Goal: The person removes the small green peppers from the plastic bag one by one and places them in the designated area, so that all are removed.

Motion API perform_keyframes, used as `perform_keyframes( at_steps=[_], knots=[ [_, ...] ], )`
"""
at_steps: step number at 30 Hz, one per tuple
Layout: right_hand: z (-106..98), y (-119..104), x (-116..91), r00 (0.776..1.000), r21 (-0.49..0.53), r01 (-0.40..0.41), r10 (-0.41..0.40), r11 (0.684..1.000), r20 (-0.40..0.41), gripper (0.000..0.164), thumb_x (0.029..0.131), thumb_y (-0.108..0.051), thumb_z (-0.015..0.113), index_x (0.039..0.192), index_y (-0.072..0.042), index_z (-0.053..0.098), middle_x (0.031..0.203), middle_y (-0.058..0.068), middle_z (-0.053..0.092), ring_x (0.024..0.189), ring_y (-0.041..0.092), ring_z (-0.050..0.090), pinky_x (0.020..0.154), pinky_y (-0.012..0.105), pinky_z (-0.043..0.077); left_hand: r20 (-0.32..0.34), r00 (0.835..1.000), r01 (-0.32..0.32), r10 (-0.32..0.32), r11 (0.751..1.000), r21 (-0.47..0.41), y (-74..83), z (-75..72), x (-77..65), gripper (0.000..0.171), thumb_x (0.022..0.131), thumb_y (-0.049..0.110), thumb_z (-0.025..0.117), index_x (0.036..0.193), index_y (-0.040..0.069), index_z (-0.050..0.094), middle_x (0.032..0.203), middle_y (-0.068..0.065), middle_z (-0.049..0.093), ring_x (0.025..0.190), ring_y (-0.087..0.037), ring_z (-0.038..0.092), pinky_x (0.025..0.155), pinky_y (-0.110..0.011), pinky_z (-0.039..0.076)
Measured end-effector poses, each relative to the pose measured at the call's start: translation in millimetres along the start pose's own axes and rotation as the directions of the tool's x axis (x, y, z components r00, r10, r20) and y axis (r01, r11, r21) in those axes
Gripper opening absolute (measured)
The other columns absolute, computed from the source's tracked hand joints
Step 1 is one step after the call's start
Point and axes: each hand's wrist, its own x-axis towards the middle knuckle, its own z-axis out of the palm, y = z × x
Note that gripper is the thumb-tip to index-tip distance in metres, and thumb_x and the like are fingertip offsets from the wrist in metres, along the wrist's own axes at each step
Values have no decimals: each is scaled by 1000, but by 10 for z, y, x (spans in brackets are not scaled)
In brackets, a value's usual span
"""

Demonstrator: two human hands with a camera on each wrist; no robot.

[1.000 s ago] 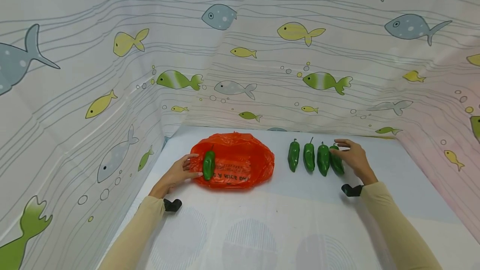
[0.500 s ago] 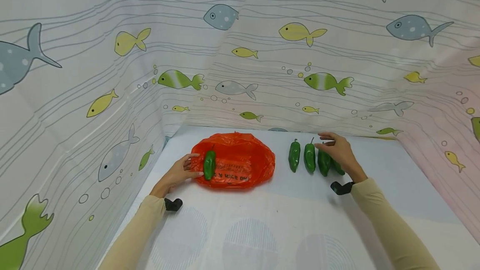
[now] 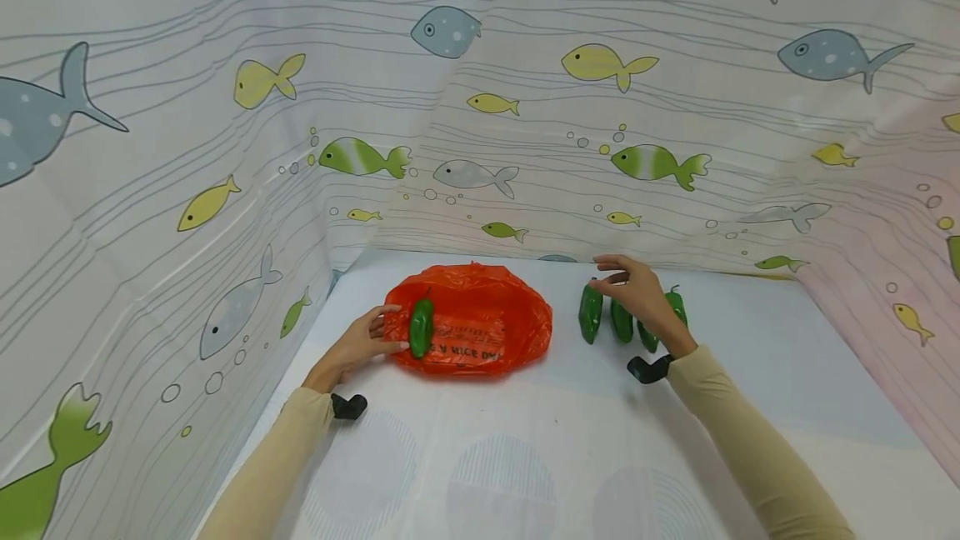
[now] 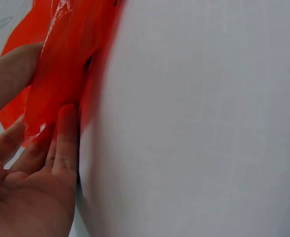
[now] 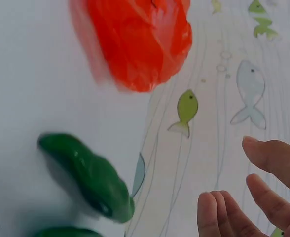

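My left hand (image 3: pixel 360 348) holds the left side of a red plastic bag (image 3: pixel 521 332) lying with its mouth spread. In the left wrist view the bag's edge (image 4: pixel 66 64) passes between thumb and fingers. One green chili pepper (image 3: pixel 421 330) lies inside, near that hand. On the right, several more green peppers stand in a row; my right hand (image 3: pixel 633 294) is over them, fingers spread and holding nothing. Its fingertips reach the top of the leftmost pepper (image 3: pixel 591 319). The hand partly hides the middle ones, while the rightmost pepper (image 3: pixel 676 304) shows behind the wrist.
The white table (image 3: pixel 510 423) has faint printed circles. Behind it and along both sides rises a sheet (image 3: pixel 540 132) printed with fish. A dark wrist camera (image 3: pixel 648 369) sticks out from the right wrist, another (image 3: pixel 349 407) from the left.
My right hand has moved left along the row, from the rightmost pepper to the leftmost, uncovering the rightmost. The left hand, the bag and the peppers have stayed in place.
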Motion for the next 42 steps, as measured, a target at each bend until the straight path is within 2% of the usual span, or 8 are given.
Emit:
perform_keyframes(
  at_steps=[9, 16, 21, 24, 31, 36, 42],
  knots=[
    [269, -189, 64, 998, 40, 13, -15, 999, 54, 60, 94, -33, 78, 146, -14, 56, 144, 16, 58, 119, 34, 60, 95, 52, 55, 6, 1000, 4, -4, 1000, -12, -29, 9, 17, 79, 87, 16, 85, 153, 12, 41, 162, -26, 28, 148, -50, 25, 118, -61, 27],
    [491, -356, 125, 995, 47, 62, -66, 997, 75, 56, 93, -30, 79, 142, -15, 59, 139, 12, 62, 114, 31, 63, 91, 46, 58, -6, 1000, 2, -2, 999, 35, -18, -18, 16, 81, 86, 20, 86, 153, 13, 42, 160, -27, 31, 147, -49, 28, 118, -61, 28],
    [697, -476, 174, 988, 80, 108, -116, 991, 102, 51, 92, -25, 80, 139, -17, 62, 134, 9, 64, 109, 28, 65, 89, 45, 58, -8, 1000, -12, 13, 998, 60, -15, -37, 12, 80, 85, 21, 87, 152, 14, 44, 159, -27, 33, 147, -49, 30, 118, -61, 28],
    [851, -535, 196, 985, 99, 106, -118, 989, 128, 50, 92, -26, 80, 138, -17, 63, 134, 10, 64, 109, 27, 65, 88, 44, 59, -7, 1000, -8, 9, 998, 68, -20, -39, 0, 80, 86, 21, 87, 152, 14, 43, 159, -28, 33, 147, -49, 29, 118, -61, 28],
    [1217, -650, 224, 970, 122, 112, -135, 986, 204, 57, 92, -28, 80, 142, -8, 60, 137, 16, 62, 108, 26, 65, 90, 43, 57, -8, 1000, -9, 9, 998, 54, -35, -23, 2, 80, 86, 21, 86, 152, 13, 43, 160, -28, 32, 148, -49, 28, 118, -61, 27],
    [1410, -754, 249, 960, 126, 142, -168, 982, 225, 57, 92, -26, 81, 141, -6, 60, 137, 17, 62, 107, 25, 64, 89, 43, 57, -17, 1000, 4, -3, 998, 59, -21, -22, 9, 80, 85, 24, 88, 152, 15, 44, 160, -27, 32, 148, -48, 29, 118, -60, 28],
    [1600, -837, 266, 951, 132, 172, -199, 976, 236, 53, 90, -25, 83, 137, -10, 64, 130, 10, 66, 105, 25, 65, 88, 39, 57, -8, 1000, -3, 4, 999, 46, -3, -16, 4, 79, 86, 21, 87, 152, 14, 44, 161, -28, 30, 149, -49, 26, 119, -60, 27]
  ],
)
